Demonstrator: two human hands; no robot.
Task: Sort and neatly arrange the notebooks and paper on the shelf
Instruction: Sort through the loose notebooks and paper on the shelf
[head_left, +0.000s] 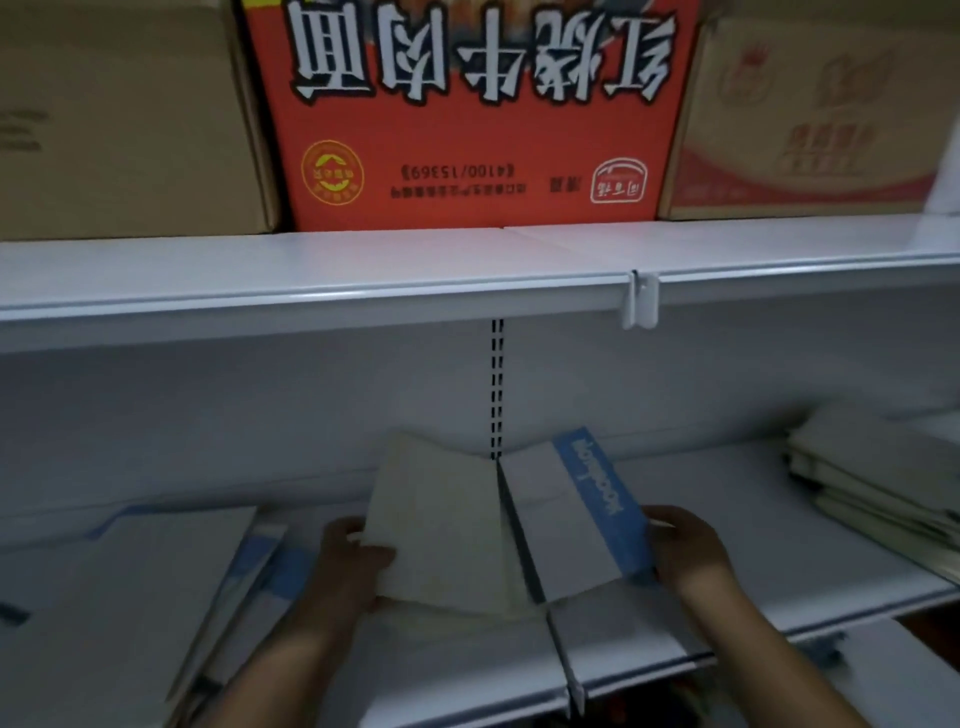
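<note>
The notebooks (511, 525) you hold stand open like a V above the middle of the lower shelf (727, 519), right over the seam where its two panels meet: a beige one leaning to the left and a white one with a blue band leaning to the right, their inner edges touching along a dark line. Your left hand (348, 566) grips the beige notebook at its lower left edge, fingers curled around it with the thumb on the front face. Your right hand (685, 551) is closed on the outer edge of the white one, fingertips pressed against the blue band (the lettering on that band is too blurred to read). Both notebooks are raised off the shelf surface, tilted back toward the rear wall. At the left end of the lower shelf lies a loose pile of white and blue notebooks (171, 587), fanned out and overlapping, reaching the front edge. Toward the right end sits a stack of beige notebooks (878, 483), lying flat and slightly askew, well apart from your hands. Above, on the upper shelf (311, 270), three cartons stand side by side against one another: a plain brown box (124, 119) at the left, an orange box (472, 114) with large upside-down white characters in the middle, and a tan box (810, 119) with red print at the right.
</note>
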